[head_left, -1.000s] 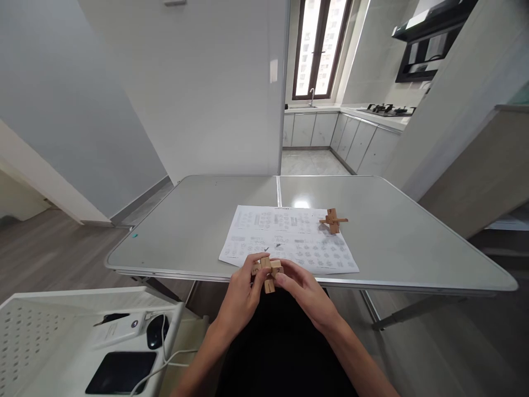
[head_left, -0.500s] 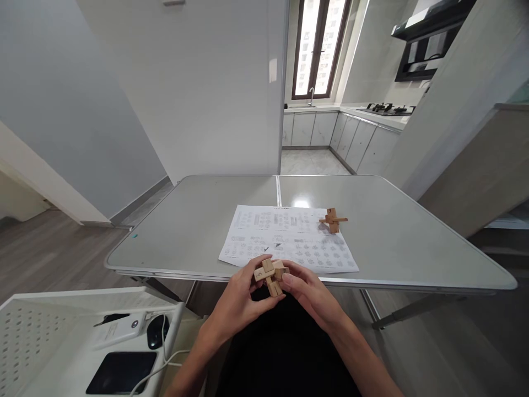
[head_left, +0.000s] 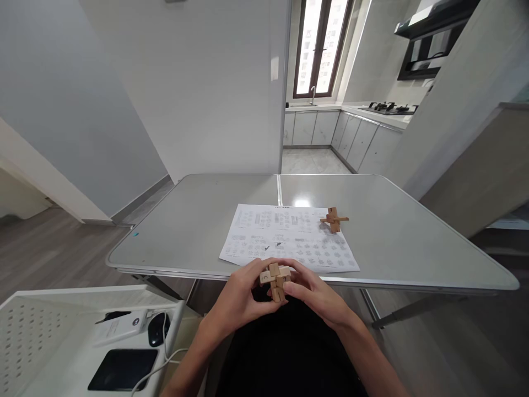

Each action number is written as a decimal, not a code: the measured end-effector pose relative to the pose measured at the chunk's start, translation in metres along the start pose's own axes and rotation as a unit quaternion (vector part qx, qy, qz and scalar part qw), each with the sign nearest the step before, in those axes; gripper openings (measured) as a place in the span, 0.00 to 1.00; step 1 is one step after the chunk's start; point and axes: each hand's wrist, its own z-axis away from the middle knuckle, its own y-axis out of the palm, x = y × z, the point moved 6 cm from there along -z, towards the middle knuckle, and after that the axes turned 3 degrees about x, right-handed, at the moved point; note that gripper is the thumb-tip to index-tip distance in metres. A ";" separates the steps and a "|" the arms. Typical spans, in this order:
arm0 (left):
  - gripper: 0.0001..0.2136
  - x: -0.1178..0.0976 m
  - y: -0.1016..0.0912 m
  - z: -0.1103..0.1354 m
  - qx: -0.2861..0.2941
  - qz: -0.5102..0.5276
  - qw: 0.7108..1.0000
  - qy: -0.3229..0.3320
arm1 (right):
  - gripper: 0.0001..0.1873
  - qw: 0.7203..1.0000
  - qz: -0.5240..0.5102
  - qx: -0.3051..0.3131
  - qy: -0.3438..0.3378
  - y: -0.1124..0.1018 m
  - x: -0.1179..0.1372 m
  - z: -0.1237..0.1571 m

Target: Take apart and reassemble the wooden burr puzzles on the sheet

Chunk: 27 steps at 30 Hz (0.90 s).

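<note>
A pale wooden burr puzzle (head_left: 275, 281), made of interlocked notched blocks with a numeral on one end, is held between both hands above my lap, just off the table's near edge. My left hand (head_left: 242, 292) grips it from the left, thumb below and fingers behind. On the other side my right hand (head_left: 316, 292) presses its thumb against a right-hand block, its fingers curled behind. A printed sheet (head_left: 256, 242) of small diagrams lies on the table beyond the hands. Across the sheet's right edge rests a second, browner wooden puzzle (head_left: 334, 219) with thin sticks poking out sideways.
The grey folding table (head_left: 397, 237) spans the view. At lower left a white plastic basket (head_left: 25, 298) contains a dark tablet (head_left: 124, 368), a black mouse (head_left: 157, 329), a white box (head_left: 119, 328) and a cable. A kitchen counter (head_left: 351, 110) stands in the background.
The puzzle in my hands has turned a little and its blocks sit closer together. Both hands have shifted slightly right and down around it. The second puzzle rests on the sheet as before.
</note>
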 end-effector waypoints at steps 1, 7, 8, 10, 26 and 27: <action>0.29 0.000 0.001 0.000 0.006 -0.007 1.000 0.002 | 0.30 1.000 0.004 0.004 0.007 0.001 -0.001 0.001; 0.27 0.006 0.003 0.000 -0.007 -0.024 1.000 -0.012 | 0.31 1.000 0.018 0.000 0.008 0.006 -0.003 0.001; 0.26 0.006 0.002 0.000 -0.014 -0.019 1.000 -0.015 | 0.29 1.000 0.026 0.000 -0.001 0.007 -0.001 0.001; 0.26 0.008 0.000 0.001 -0.025 -0.007 0.999 -0.019 | 0.24 0.999 0.049 -0.002 -0.024 0.009 0.002 0.001; 0.28 0.016 -0.002 0.006 -0.021 -0.041 0.999 0.004 | 0.19 0.927 0.335 -0.127 -0.115 -0.002 0.010 0.001; 0.28 0.015 -0.002 0.006 -0.018 -0.044 0.999 0.008 | 0.21 0.937 0.314 -0.115 -0.098 -0.003 0.007 -0.001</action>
